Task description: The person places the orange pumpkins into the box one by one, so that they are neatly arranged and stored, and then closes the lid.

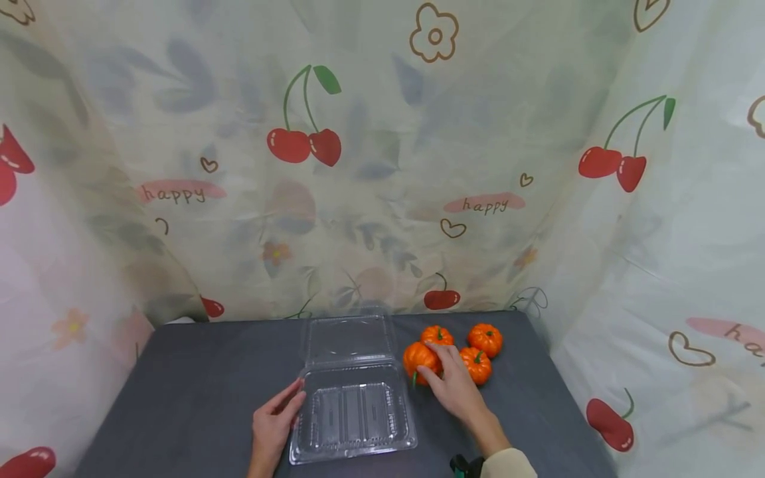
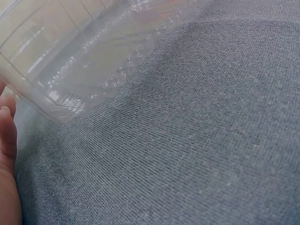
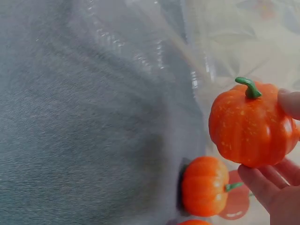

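Observation:
A clear plastic clamshell container (image 1: 357, 415) lies with nothing in its tray and its lid (image 1: 348, 338) folded back toward the far side. At its left rim, my left hand (image 1: 276, 419) pinches the edge between thumb and fingers; the left wrist view shows fingertips (image 2: 6, 119) beside the container's corner. To the right of the tray, my right hand (image 1: 457, 386) grips a small orange toy pumpkin (image 1: 416, 359) with a green stem. Seen from the right wrist, this pumpkin (image 3: 246, 126) sits between thumb and fingers, raised off the table.
Three more orange pumpkins stand on the dark cloth-covered table (image 1: 203, 392): one behind the held one (image 1: 436, 333), one at the far right (image 1: 486, 339), and one beside my right hand (image 1: 476, 366). A patterned curtain (image 1: 370, 199) encloses the back and sides.

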Available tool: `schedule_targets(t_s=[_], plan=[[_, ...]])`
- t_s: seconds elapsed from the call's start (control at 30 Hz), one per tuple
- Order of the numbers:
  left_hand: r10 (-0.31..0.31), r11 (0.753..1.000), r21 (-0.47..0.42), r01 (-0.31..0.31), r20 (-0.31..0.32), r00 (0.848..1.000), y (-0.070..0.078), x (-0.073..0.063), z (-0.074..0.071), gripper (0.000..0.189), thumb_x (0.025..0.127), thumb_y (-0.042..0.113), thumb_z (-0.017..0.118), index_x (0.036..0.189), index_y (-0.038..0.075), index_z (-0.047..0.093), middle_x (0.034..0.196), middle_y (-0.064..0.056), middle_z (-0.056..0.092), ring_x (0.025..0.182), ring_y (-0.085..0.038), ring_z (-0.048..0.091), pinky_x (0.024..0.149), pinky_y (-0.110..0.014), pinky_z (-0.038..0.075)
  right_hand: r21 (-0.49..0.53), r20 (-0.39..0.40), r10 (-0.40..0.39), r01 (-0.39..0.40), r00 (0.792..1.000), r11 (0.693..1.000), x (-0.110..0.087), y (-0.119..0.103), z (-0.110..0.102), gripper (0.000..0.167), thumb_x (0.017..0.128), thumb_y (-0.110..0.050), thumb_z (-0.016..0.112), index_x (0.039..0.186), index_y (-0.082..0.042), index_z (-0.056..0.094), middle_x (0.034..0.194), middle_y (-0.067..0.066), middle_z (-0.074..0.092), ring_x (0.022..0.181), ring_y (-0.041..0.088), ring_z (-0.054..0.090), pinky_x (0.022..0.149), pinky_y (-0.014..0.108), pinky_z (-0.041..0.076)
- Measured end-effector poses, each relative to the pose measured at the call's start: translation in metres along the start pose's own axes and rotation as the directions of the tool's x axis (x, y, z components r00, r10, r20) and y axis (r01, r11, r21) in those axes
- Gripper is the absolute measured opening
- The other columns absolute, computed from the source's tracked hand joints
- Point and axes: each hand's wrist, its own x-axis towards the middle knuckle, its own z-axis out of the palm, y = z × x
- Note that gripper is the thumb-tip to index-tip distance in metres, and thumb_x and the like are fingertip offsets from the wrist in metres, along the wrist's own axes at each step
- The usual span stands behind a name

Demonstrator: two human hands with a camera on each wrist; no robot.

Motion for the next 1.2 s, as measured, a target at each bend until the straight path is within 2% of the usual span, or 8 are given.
schedule_targets(t_s=[0.17, 0.3, 0.37, 0.53, 0.8, 1.0, 1.1, 1.2], plan=[[-0.007, 1.0, -0.002, 0.007, -0.002, 1.0, -0.001, -0.002, 0.0, 0.042, 0.083, 0.022, 0.086, 0.121, 0.007, 0.076, 0.098, 0.017, 0.079, 0.05, -0.005, 0.056, 0.045, -0.02, 0.047, 0.001, -0.006, -0.049, 0.049, 0.999, 0.999, 0.0, -0.01, -0.004, 0.052, 0.095, -0.035, 0.073, 0.144, -0.024, 0.058, 0.127, 0.003, 0.055, 0.098, 0.015, 0.054, 0.085, 0.035, 0.049], [-0.007, 1.0, 0.007, 0.007, -0.001, 1.0, -0.002, -0.002, 0.0, 0.045, 0.082, 0.025, 0.087, 0.121, 0.006, 0.075, 0.102, 0.013, 0.079, 0.051, -0.005, 0.056, 0.046, -0.02, 0.048, 0.005, -0.029, -0.107, 0.108, 0.994, 0.994, 0.0, -0.018, -0.004, 0.058, 0.094, -0.031, 0.075, 0.146, -0.018, 0.054, 0.132, 0.006, 0.056, 0.112, 0.021, 0.058, 0.097, 0.043, 0.053], [-0.007, 1.0, 0.006, 0.007, 0.002, 1.0, -0.003, -0.002, 0.0, 0.045, 0.082, 0.026, 0.087, 0.121, 0.006, 0.075, 0.102, 0.012, 0.079, 0.051, -0.005, 0.056, 0.046, -0.02, 0.048, 0.009, -0.029, -0.123, 0.123, 0.992, 0.992, 0.0, -0.022, -0.004, 0.062, 0.093, -0.029, 0.076, 0.148, -0.016, 0.051, 0.136, 0.008, 0.056, 0.122, 0.025, 0.057, 0.105, 0.049, 0.051], [0.01, 1.0, -0.002, -0.01, 0.006, 1.0, -0.006, -0.002, 0.001, 0.041, 0.083, 0.022, 0.086, 0.12, 0.006, 0.076, 0.096, 0.019, 0.078, 0.05, -0.004, 0.056, 0.045, -0.02, 0.047, 0.015, -0.005, -0.151, 0.151, 0.988, 0.988, 0.001, -0.026, -0.002, 0.064, 0.092, -0.028, 0.077, 0.148, -0.016, 0.049, 0.142, 0.006, 0.056, 0.131, 0.026, 0.053, 0.112, 0.049, 0.047], [0.051, 0.997, -0.056, -0.05, 0.016, 0.999, -0.006, -0.001, 0.001, 0.038, 0.085, 0.015, 0.084, 0.119, 0.0, 0.075, 0.093, 0.024, 0.076, 0.047, -0.004, 0.055, 0.044, -0.019, 0.047, 0.031, 0.01, -0.199, 0.199, 0.98, 0.98, 0.0, -0.029, 0.008, 0.054, 0.092, -0.027, 0.077, 0.141, -0.015, 0.055, 0.138, 0.003, 0.06, 0.129, 0.026, 0.054, 0.11, 0.049, 0.047], [0.053, 0.998, -0.034, -0.053, 0.011, 0.999, -0.002, 0.002, -0.001, 0.039, 0.085, 0.018, 0.085, 0.119, 0.003, 0.076, 0.098, 0.017, 0.078, 0.051, -0.005, 0.058, 0.045, -0.02, 0.048, 0.018, -0.025, -0.316, 0.316, 0.949, 0.949, -0.004, -0.033, 0.016, 0.05, 0.091, -0.023, 0.078, 0.136, -0.014, 0.058, 0.133, 0.002, 0.061, 0.121, 0.021, 0.057, 0.102, 0.046, 0.052], [0.043, 0.999, -0.015, -0.043, 0.013, 0.999, -0.003, 0.001, -0.001, 0.04, 0.085, 0.019, 0.085, 0.12, 0.004, 0.075, 0.099, 0.016, 0.078, 0.051, -0.005, 0.058, 0.046, -0.02, 0.048, 0.029, -0.029, -0.342, 0.343, 0.939, 0.939, -0.008, -0.033, 0.021, 0.049, 0.089, -0.021, 0.08, 0.134, -0.014, 0.059, 0.132, 0.002, 0.06, 0.118, 0.02, 0.058, 0.099, 0.044, 0.053], [0.035, 0.999, -0.013, -0.035, 0.018, 0.999, -0.005, 0.001, -0.001, 0.042, 0.085, 0.019, 0.084, 0.122, 0.003, 0.074, 0.1, 0.015, 0.078, 0.051, -0.005, 0.057, 0.046, -0.02, 0.048, 0.062, -0.002, -0.315, 0.315, 0.949, 0.947, -0.011, -0.033, 0.025, 0.049, 0.09, -0.023, 0.079, 0.134, -0.017, 0.06, 0.131, 0.0, 0.058, 0.117, 0.018, 0.059, 0.099, 0.042, 0.055]])
